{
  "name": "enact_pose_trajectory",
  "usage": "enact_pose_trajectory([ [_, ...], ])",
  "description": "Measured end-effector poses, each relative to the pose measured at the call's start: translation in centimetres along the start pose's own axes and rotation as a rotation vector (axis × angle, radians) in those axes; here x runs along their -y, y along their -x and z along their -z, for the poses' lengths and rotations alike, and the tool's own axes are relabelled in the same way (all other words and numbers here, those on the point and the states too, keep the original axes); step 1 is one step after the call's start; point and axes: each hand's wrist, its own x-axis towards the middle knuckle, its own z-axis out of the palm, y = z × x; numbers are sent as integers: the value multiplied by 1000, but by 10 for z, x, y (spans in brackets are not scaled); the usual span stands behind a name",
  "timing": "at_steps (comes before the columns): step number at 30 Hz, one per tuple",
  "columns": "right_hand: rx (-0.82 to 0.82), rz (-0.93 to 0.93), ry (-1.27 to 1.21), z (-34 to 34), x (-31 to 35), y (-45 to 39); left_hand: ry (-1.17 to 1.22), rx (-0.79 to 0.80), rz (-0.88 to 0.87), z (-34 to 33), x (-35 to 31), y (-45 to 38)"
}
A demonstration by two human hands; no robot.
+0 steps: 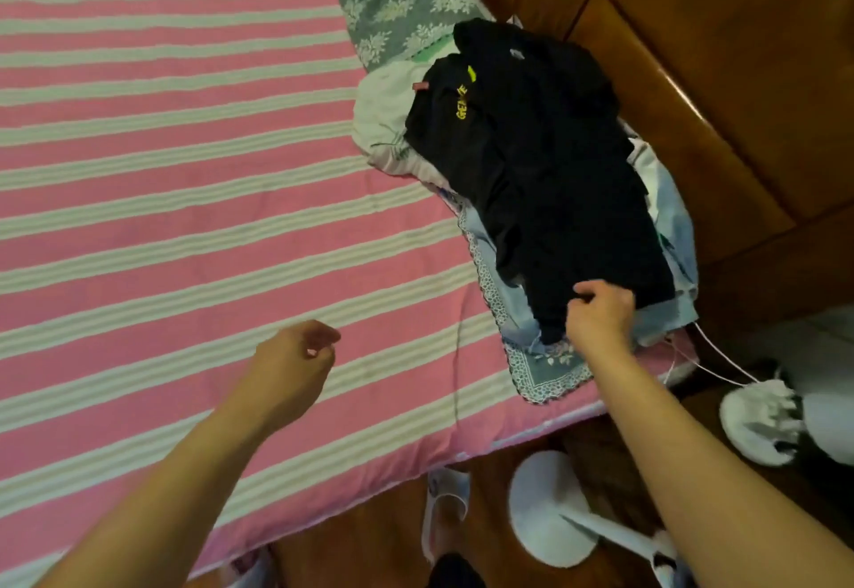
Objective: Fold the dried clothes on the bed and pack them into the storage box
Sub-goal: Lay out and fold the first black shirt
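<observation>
A pile of clothes lies at the right side of the pink-and-white striped bed [185, 171]. On top is a black garment [554, 162] with yellow lettering, and under it lie a white garment [383, 116] and light blue cloth [674, 227]. My right hand [600, 315] pinches the near lower edge of the black garment. My left hand [300, 356] hovers over the bare striped sheet to the left, fingers loosely curled with nothing in them. No storage box is in view.
A grey floral pillow [393, 0] lies beyond the pile, and a patterned grey cloth [545, 370] sticks out beneath it. A dark wooden headboard [693, 79] runs along the right. A white fan base [550, 513], a cord and slippers [443, 509] are on the floor.
</observation>
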Motion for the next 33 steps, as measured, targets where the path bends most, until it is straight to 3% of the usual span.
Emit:
enact_pose_trajectory([
  [3, -97, 103, 174, -21, -3, -52, -44, -22, -48, -40, -1, -43],
  [9, -382, 156, 122, -55, -42, -102, -52, -83, -184, -112, 34, -115],
  [14, -484, 169, 305, -69, -65, -114, -196, -146, -388, -131, 65, -139],
  [16, -567, 189, 245, -66, -59, -104, -224, -229, -442, -122, 69, -131],
  [19, -672, 396, -23, -62, -35, -58, -189, -378, -501, -117, 80, -91],
  [22, -536, 669, -216, -57, -11, 17, -46, -390, -568, -125, 89, -32],
  [27, -298, 1154, -588, -51, 4, 168, 173, -232, -697, -130, 90, 59],
  [30, 30, 1206, -748, -67, -33, 238, 308, -192, -700, -147, 103, 103],
  [33, 616, 1201, -559, -111, -72, 269, 649, -297, -625, -178, 136, 118],
])
